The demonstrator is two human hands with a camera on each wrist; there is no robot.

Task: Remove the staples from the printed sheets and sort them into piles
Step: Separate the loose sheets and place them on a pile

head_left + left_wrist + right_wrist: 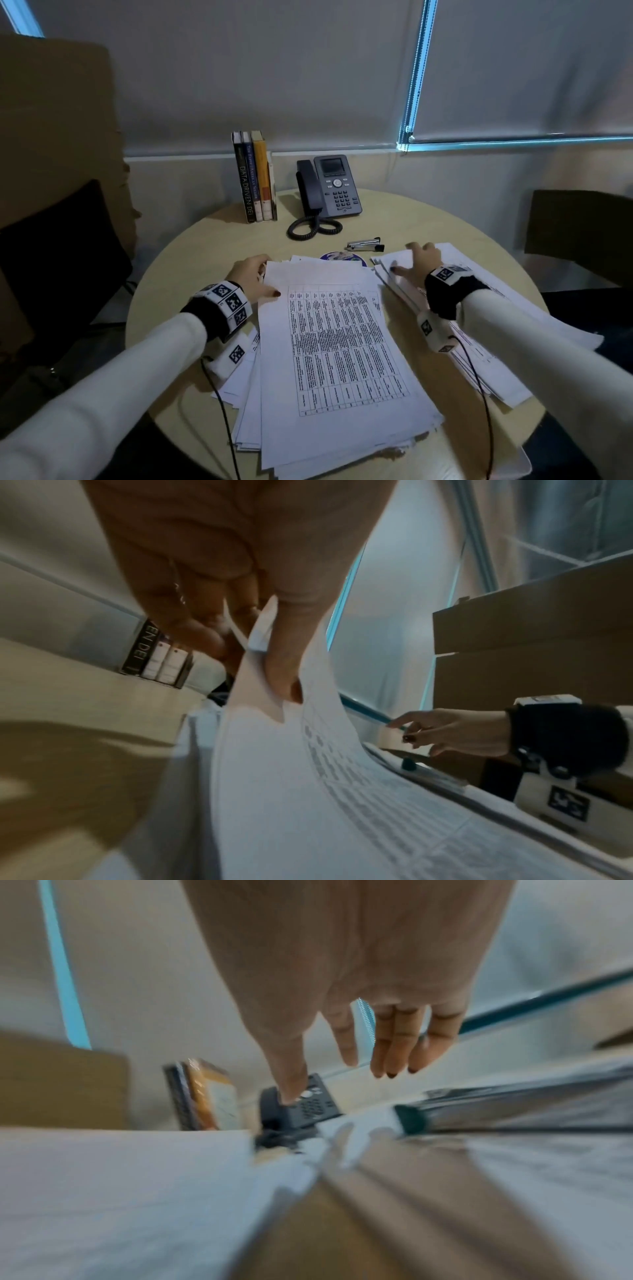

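Note:
A thick stack of printed sheets (pixel 335 346) with a printed table on top lies in the middle of the round table (pixel 191 246). My left hand (pixel 264 279) pinches the top sheets at their far left corner, thumb on top and fingers beneath; the left wrist view shows this pinch of the left hand (pixel 262 656) lifting the corner of the sheets (pixel 308 777). A second pile of sheets (pixel 486 346) lies to the right. My right hand (pixel 416 262) is over its far end with straight, spread fingers, holding nothing; in the blurred right wrist view the right hand (pixel 342 1083) is open.
A silver and black stapler (pixel 364 244) lies beyond the piles, with a round blue object (pixel 342 257) partly under the sheets. At the back stand a desk phone (pixel 334 188) with a coiled cord and several upright books (pixel 255 178). Chairs flank the table.

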